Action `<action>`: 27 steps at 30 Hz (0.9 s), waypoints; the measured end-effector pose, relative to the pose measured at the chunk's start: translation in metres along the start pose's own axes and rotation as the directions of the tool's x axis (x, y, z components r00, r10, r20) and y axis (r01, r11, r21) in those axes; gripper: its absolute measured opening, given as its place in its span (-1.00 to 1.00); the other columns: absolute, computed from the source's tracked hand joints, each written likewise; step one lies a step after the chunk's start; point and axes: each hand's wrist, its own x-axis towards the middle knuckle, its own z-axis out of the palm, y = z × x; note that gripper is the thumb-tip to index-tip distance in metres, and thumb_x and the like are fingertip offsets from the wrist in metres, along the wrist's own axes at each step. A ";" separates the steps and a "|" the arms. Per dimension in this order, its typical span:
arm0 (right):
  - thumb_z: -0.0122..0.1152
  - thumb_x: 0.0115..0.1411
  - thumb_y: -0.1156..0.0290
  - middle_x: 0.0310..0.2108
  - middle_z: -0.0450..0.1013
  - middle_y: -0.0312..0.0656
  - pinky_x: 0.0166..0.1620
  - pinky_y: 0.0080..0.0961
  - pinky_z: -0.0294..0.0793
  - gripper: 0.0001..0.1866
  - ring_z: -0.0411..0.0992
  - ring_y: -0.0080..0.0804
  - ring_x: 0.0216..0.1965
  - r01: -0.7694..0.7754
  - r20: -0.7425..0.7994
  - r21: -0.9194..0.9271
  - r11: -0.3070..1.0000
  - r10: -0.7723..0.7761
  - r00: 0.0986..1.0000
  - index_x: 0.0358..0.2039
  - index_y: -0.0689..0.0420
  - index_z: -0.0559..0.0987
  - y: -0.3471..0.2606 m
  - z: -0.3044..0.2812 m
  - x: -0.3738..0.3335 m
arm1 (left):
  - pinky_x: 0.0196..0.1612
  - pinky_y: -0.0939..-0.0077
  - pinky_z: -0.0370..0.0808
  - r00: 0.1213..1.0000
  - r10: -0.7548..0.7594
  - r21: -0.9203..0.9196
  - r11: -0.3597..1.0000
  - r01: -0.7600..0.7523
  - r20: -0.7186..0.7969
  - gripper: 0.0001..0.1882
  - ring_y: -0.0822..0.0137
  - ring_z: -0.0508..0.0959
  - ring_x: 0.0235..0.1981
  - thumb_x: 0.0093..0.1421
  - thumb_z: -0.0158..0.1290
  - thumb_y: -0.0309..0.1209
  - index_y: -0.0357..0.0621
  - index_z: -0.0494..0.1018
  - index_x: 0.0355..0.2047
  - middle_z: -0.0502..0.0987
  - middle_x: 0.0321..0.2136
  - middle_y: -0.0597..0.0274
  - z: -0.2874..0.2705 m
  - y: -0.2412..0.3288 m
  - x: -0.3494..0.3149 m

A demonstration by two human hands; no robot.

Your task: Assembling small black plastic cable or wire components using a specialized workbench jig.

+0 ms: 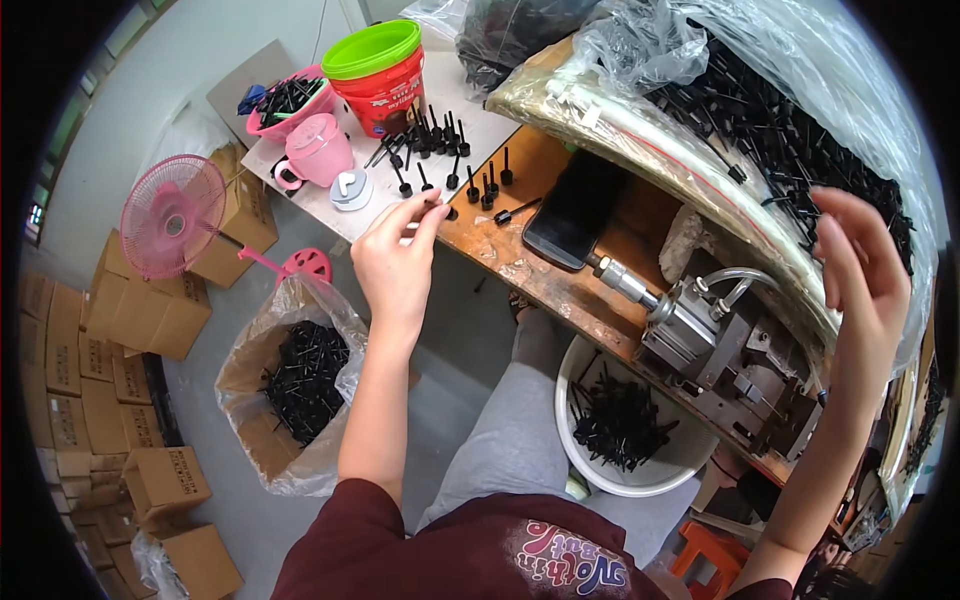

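1. My left hand [393, 262] is at the desk [543, 150] edge, thumb and forefinger brought close together; I cannot tell whether a part is pinched between them, since my own fingers hide the gap.
2. Just beyond those fingertips, the standing black stemmed parts [430, 135] form a loose cluster, forward and slightly to the right. Their long axes are upright, with the thick heads down on the desk and the thin stems up.
3. One toppled stemmed part [506, 216] lies to the right of my left fingers, its head toward me and its stem slanting away to the right. My left hand is much the nearer one to it.
4. My right hand [868, 275] is raised well apart on the other side, fingers loosely curled and parted, with nothing visible in them.
5. From those fingers, the heaped black parts [790, 130] lie forward and to the left, inside a clear plastic bag [640, 50], their stems pointing every way.
6. Between my hands are a dark smartphone [575, 215] and a metal fixture with a cylinder [685, 325].
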 end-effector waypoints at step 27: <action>0.30 0.04 0.42 -0.33 0.55 -0.35 -0.28 -0.59 0.40 -0.72 0.38 -0.57 -0.37 0.020 -0.112 -0.439 0.899 -0.076 0.991 -0.17 0.05 0.64 0.116 -0.096 0.010 | -0.33 0.64 0.49 0.878 0.401 -0.115 0.916 -0.384 0.263 -0.52 0.49 0.55 -0.46 0.14 0.07 -0.72 -0.36 0.36 0.10 0.58 -0.17 0.04 0.003 0.069 -0.069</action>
